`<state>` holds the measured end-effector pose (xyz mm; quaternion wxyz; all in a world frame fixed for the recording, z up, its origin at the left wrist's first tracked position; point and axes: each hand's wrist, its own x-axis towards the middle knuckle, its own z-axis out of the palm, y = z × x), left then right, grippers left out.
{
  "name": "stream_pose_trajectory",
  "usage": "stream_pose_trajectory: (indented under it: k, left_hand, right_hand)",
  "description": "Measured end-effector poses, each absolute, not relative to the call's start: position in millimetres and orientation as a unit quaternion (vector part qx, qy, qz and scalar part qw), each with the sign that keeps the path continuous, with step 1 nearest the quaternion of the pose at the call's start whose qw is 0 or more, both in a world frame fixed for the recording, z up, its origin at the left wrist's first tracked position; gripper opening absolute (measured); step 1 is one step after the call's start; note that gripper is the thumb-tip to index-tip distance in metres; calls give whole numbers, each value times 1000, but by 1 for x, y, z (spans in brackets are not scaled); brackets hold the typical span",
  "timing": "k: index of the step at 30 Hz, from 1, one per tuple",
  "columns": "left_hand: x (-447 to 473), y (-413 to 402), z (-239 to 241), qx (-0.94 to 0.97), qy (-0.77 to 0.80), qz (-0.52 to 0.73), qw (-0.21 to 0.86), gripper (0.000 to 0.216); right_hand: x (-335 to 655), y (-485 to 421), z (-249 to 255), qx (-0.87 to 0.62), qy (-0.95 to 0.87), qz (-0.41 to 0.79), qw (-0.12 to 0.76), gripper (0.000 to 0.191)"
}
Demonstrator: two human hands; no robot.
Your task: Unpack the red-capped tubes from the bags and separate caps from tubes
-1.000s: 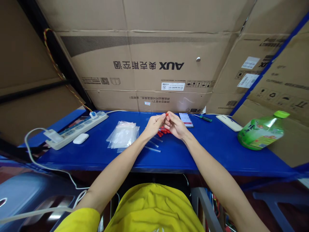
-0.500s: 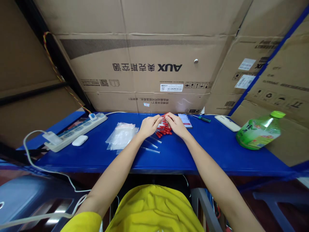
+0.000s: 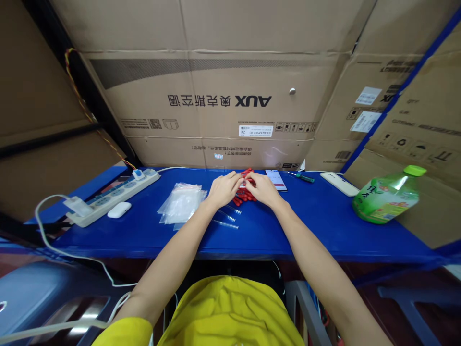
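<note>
A pile of small red-ended pieces point(image 3: 245, 196) lies on the blue table between my two hands, partly covered by them; their exact kind is too small to tell. My left hand point(image 3: 226, 188) is at the pile's left side, its fingers bent inward and closed. Opposite it, my right hand point(image 3: 263, 187) has thumb and fingers pinched together over the red pieces. What either hand's fingertips hold is hidden. Thin clear tubes point(image 3: 226, 224) lie just below my left hand. Left of that hand is a stack of clear zip bags point(image 3: 183, 202).
Behind my right hand lie a phone point(image 3: 276, 180) and a green-handled screwdriver point(image 3: 304, 178). Further right are a flat white device point(image 3: 338, 184) and a green bottle point(image 3: 385, 199). At left are a power strip point(image 3: 118, 194) and a white case point(image 3: 119, 209). Cardboard point(image 3: 216, 77) walls the back.
Both hands have shifted slightly toward me from the pile's far side. More red pieces show beyond the fingertips, and my right fingers have curled further in.
</note>
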<state>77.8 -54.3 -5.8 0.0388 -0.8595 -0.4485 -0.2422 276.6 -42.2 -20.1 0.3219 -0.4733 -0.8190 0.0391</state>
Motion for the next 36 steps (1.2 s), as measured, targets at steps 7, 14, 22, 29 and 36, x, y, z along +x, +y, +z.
stream_pose_trajectory:
  k: [7,14,22,29,36]
  left_hand:
    - [79,-51,-11,-867,-441,-229,27,38]
    - [80,-51,-10,-861,-458,-220,17,38]
    - [79,-51,-10,-861,-460,-214,29,40]
    - [72,-51,-3,-847,-456,-270,-37,42]
    - [75,-47,-5,-811,-421,-367,-174,49]
  right_hand:
    - [272,-45,-20,-497,-821,7,281,17]
    - [265,-53,-14,-499,-825,-6,265,20]
    - [263,-52,-16,-483,-826,15,291,21]
    - [266,-50,-16,-388,-788,200,434,32]
    - [269,-51,-8,-306,-703,456,452,49]
